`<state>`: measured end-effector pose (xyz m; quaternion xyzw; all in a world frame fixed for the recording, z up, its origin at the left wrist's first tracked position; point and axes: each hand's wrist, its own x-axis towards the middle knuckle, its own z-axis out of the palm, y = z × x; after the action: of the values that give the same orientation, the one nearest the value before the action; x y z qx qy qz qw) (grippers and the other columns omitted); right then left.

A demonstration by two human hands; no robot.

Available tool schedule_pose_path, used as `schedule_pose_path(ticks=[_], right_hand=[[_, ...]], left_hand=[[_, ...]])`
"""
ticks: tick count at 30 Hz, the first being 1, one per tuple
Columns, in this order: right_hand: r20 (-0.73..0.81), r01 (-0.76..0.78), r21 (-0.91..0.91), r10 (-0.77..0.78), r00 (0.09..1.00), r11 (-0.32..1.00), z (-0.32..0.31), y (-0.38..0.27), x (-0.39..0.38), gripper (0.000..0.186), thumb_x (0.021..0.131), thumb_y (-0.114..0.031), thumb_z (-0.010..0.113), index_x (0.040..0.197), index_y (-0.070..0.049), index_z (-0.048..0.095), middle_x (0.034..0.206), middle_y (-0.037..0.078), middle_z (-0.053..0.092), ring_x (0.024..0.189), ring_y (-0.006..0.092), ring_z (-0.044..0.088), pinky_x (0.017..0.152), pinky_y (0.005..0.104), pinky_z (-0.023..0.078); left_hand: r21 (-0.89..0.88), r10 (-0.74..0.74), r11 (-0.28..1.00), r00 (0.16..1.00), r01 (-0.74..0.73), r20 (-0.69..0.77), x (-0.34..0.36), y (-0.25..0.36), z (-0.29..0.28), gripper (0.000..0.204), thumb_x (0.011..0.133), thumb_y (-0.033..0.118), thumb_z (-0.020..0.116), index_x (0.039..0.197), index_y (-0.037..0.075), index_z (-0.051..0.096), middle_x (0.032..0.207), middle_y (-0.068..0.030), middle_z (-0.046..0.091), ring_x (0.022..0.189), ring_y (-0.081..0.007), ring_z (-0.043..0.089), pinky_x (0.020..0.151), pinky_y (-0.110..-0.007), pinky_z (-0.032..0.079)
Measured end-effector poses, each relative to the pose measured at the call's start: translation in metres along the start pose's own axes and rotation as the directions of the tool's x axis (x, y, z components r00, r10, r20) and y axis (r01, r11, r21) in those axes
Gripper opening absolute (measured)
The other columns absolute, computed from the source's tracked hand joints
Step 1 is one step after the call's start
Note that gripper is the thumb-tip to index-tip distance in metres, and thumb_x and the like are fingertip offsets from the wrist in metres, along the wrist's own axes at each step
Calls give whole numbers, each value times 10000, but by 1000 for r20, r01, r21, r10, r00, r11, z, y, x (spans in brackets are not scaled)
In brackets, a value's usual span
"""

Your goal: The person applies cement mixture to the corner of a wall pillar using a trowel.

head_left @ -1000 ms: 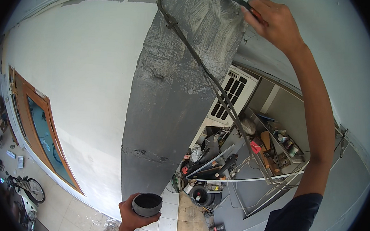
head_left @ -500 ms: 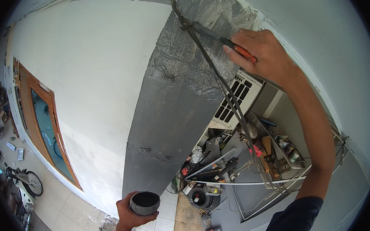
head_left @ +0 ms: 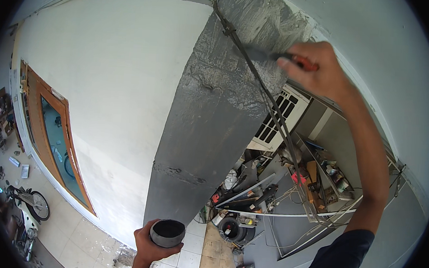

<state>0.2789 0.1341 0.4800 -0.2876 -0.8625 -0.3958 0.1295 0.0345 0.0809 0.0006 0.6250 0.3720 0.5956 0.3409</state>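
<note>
My right hand (head_left: 321, 67) is closed round the red and black handle of a paintbrush (head_left: 279, 56). Its dark, motion-smeared bristle end meets the upper part of a grey-coated column (head_left: 200, 133), beside and seemingly behind a dark cable (head_left: 250, 65) that hangs slantwise across it. Wet-looking, rough patches and pale streaks mark the column around the brush. Low in the view, my left hand (head_left: 144, 245) holds a small round grey bowl (head_left: 167, 239) from its left side and underneath. The bowl is dark inside; how full it is, I cannot tell.
A white wall (head_left: 119, 79) adjoins the column on the left, with a wood-framed window (head_left: 59, 141) further over. Far below on the right lie a black tyre (head_left: 231, 228), a cluttered shelf (head_left: 327, 175) and loose wires. A parked motorbike (head_left: 28, 211) stands at the lower left.
The brush has moved a little down the column, away from the cable's bend. The whole view has shifted slightly, with the column now further right. My left hand still holds the bowl.
</note>
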Motion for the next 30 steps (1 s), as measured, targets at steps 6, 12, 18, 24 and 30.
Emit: schedule_pose_path(ticks=[6,12,18,24,30], right_hand=[[-321,-175,-276,81,944,945,-36,27,23,227,910,-215,701,809,-12,697,542,81,484,472,168,456,479,327,378],[-8,67,-111,-68,998,992,4,-15,-16,217,873,-174,719,764,2,653,558,91,490,465,209,476,466,346,374],[-233,78,-180,-120,965,981,11,-55,-20,173,812,-92,761,789,2,618,560,77,479,453,194,477,423,323,348],[-264,245,-408,-370,890,879,42,-84,-18,235,746,-46,774,885,-12,587,669,36,492,489,133,507,392,264,374],[-181,234,-623,-429,885,746,48,-104,-1,210,774,-119,739,887,-37,582,689,-3,486,535,95,545,377,222,373]], left_hand=[[2,0,1000,1000,0,-12,-1,4,-1,729,481,341,955,1041,-20,660,899,-117,759,839,-220,755,791,-349,606],[-15,10,1000,999,-11,-33,-4,6,-5,724,483,327,954,1048,-15,657,897,-113,759,836,-216,755,782,-343,608],[-32,-26,999,997,24,-74,-10,11,-13,733,480,339,952,1051,-13,657,897,-113,759,835,-214,755,780,-339,611],[49,-47,998,996,51,-75,-20,14,-23,748,485,352,950,1059,-25,653,898,-122,758,837,-221,756,772,-343,614],[57,-28,998,993,35,-113,-31,14,-33,754,486,351,948,1062,-35,652,897,-133,758,838,-228,756,770,-347,615]])
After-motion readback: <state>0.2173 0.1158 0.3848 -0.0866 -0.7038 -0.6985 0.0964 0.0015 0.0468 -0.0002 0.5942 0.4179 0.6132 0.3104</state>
